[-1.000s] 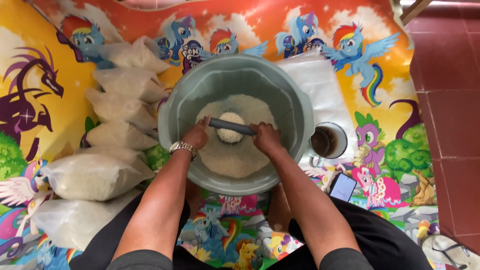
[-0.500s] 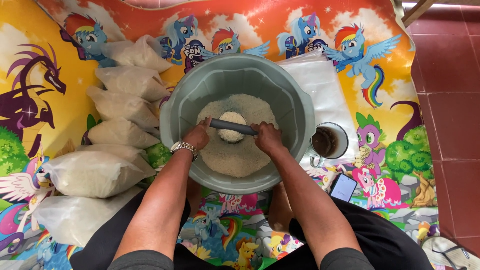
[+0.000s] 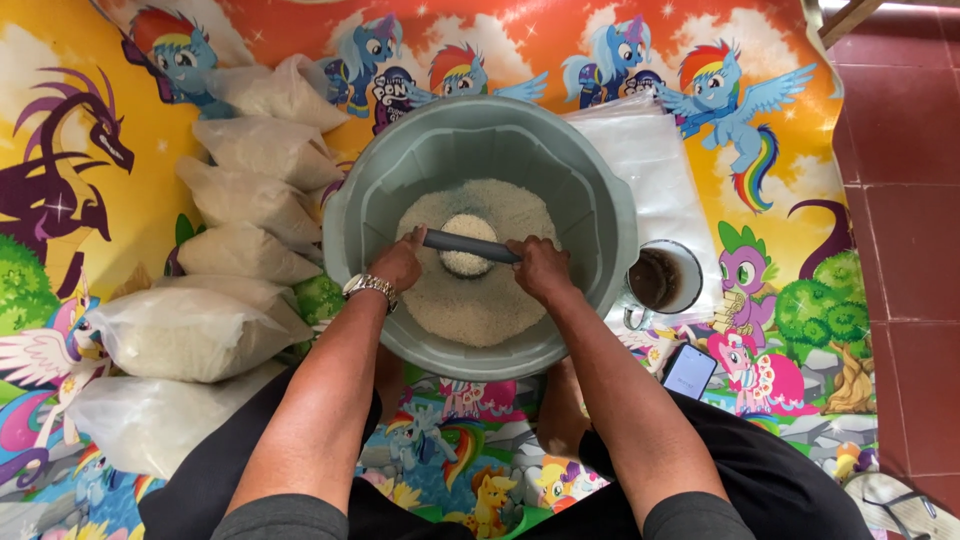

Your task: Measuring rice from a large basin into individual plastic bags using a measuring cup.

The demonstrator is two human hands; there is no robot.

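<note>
Rice (image 3: 470,300) lay beneath both hands; left hand (image 3: 397,262) and right hand (image 3: 541,268) each gripped the grey rod (image 3: 470,244) over a filled cup (image 3: 467,243).

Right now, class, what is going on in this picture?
A person sits on a cartoon mat with a grey bucket of rice between the knees. The left hand and right hand hold a dark bar level across a small cup heaped with rice, inside the bucket. Filled bags of rice lie along the left; a mug and a phone sit to the right.
</note>
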